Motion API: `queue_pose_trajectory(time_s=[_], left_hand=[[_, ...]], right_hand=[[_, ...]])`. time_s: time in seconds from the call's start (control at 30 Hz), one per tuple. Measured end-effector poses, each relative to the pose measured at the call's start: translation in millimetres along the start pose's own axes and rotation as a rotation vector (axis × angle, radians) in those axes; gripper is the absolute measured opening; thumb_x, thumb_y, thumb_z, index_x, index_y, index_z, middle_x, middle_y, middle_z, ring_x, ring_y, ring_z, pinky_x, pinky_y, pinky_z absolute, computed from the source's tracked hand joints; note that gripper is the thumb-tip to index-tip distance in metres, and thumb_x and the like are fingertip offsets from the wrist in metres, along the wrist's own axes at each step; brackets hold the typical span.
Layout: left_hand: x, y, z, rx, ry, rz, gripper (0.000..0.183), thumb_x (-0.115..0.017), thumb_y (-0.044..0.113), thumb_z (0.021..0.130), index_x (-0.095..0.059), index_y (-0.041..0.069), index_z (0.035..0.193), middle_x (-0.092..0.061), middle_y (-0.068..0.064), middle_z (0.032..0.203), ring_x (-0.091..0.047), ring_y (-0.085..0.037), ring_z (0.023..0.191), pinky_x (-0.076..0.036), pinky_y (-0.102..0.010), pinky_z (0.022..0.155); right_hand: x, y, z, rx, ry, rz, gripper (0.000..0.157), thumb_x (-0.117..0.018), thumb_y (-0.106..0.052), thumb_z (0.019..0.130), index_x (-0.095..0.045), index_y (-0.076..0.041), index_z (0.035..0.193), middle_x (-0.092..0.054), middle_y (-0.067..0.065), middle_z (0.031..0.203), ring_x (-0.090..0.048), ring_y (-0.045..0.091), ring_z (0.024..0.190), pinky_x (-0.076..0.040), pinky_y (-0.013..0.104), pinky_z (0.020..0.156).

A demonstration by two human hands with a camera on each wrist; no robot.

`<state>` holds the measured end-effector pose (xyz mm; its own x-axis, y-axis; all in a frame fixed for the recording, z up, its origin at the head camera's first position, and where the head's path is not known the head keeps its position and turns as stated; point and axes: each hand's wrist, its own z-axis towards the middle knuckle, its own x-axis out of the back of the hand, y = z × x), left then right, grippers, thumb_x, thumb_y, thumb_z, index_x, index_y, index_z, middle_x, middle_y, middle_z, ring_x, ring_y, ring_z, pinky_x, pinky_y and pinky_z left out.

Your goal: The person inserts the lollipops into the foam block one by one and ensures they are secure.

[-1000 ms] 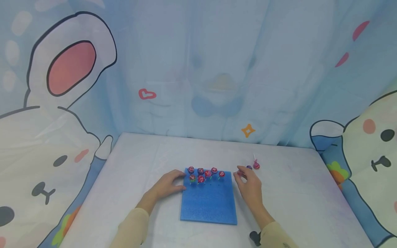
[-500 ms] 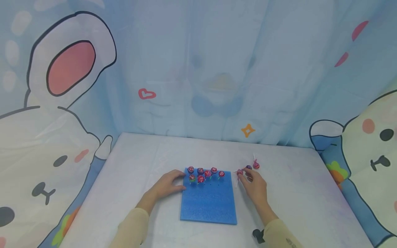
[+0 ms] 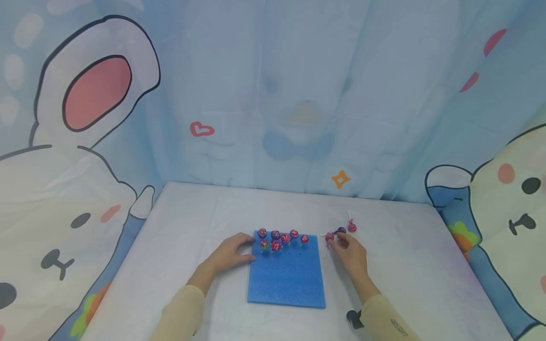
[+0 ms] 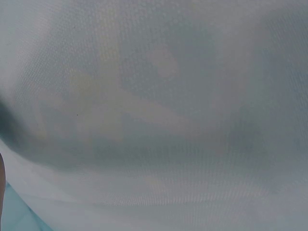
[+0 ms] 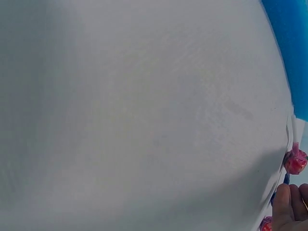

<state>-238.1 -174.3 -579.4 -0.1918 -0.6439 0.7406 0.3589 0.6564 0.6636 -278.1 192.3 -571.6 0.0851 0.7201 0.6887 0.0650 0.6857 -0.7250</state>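
Several wrapped lollipops (image 3: 276,246) stand in two rows at the far end of a blue foam board (image 3: 286,284). My left hand (image 3: 230,251) rests at the board's left edge, thumb and fingers spread against it. To the right of the board, my right hand (image 3: 351,255) has curled fingers right at a pink lollipop (image 3: 330,237) and a purple lollipop (image 3: 341,230), both lying on the table; I cannot tell whether it pinches one. In the right wrist view, fingertips (image 5: 283,195) are beside a red-pink lollipop (image 5: 295,161). The left wrist view shows mostly cloth.
Another pink lollipop (image 3: 351,227) lies further back, its stick pointing away. Small dark holes (image 3: 300,254) dot the board in front of the lollipops. A black object (image 3: 354,318) shows by the right sleeve. The white-covered table (image 3: 204,203) ends at a printed curtain (image 3: 239,156).
My right hand has moved slightly right and back from beside the board, uncovering the pink lollipop; more of the purple lollipop now shows. My left hand and the board have stayed put.
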Motion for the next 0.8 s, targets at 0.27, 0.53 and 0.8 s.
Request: queue_pose_trajectory(time_s=[0.27, 0.53, 0.8], left_hand=[[-1.4, -1.2, 1.3, 0.023, -0.011, 0.004, 0.054, -0.075, 0.032, 0.086, -0.057, 0.009, 0.132, -0.059, -0.005, 0.132, -0.051, -0.023, 0.128, -0.038, -0.041, 0.112], [-1.6, -1.5, 1.3, 0.031, -0.011, 0.003, 0.055, -0.074, 0.035, 0.087, -0.057, 0.01, 0.132, -0.059, -0.004, 0.133, -0.051, -0.022, 0.128, -0.039, -0.041, 0.111], [-1.9, -2.4, 1.2, 0.031, -0.018, 0.004, 0.054, -0.074, 0.034, 0.087, -0.057, 0.01, 0.133, -0.059, -0.003, 0.132, -0.05, -0.022, 0.128, -0.039, -0.041, 0.111]], right_hand=[[-4.1, 1.5, 4.3, -0.041, -0.016, 0.01, 0.051, -0.065, -0.027, 0.094, -0.054, 0.006, 0.13, -0.06, 0.028, 0.123, -0.057, 0.04, 0.116, -0.049, 0.05, 0.099], [-5.9, 0.2, 7.5, -0.066, -0.025, 0.016, 0.05, -0.065, -0.027, 0.094, -0.054, 0.006, 0.13, -0.06, 0.028, 0.123, -0.056, 0.04, 0.116, -0.048, 0.05, 0.1], [-6.8, -1.4, 9.5, -0.048, -0.003, 0.015, 0.047, -0.066, -0.025, 0.093, -0.058, 0.007, 0.125, -0.063, 0.028, 0.117, -0.058, 0.039, 0.11, -0.049, 0.05, 0.097]])
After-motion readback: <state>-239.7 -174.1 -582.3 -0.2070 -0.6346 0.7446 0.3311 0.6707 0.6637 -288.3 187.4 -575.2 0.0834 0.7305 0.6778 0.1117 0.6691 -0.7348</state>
